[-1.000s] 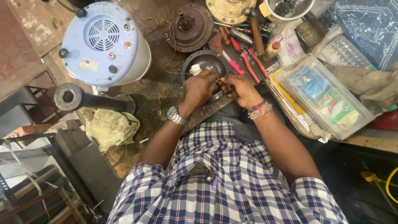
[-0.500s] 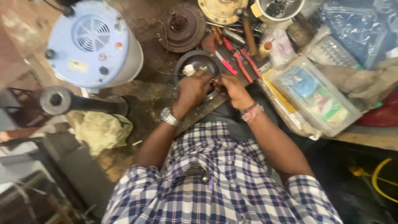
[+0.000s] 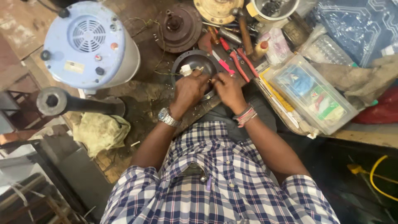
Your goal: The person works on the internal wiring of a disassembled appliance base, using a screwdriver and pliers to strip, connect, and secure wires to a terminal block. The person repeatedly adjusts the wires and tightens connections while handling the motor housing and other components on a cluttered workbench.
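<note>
Cluttered wooden tabletop, stained and dark, seen from above. Far left on it, a big pale-blue round appliance with a vent grille on top. Far right, crumpled blue plastic sheet; nearer and just left of that, a clear plastic box with coloured packets inside. Near left, a crumpled yellow rag, and beside it a dark metal part with a round end. At the far edge, centre, a rusty brown disc with a hub, a cream disc just right of it, then a white tub. Between these and the box, a hammer and red-handled pliers, lying close together.

At centre, a dark round housing flat on the tabletop, with a small white piece at its left inner edge. Both hands over its near half, close together, fingertips almost meeting. Left hand, watch on the wrist, fingers curled down onto the housing's near left rim. Right hand, bands on the wrist, fingers bent and pinched around something small at the near right rim; too hidden to tell what. Nearest of all, a blue-and-white checked shirt.
</note>
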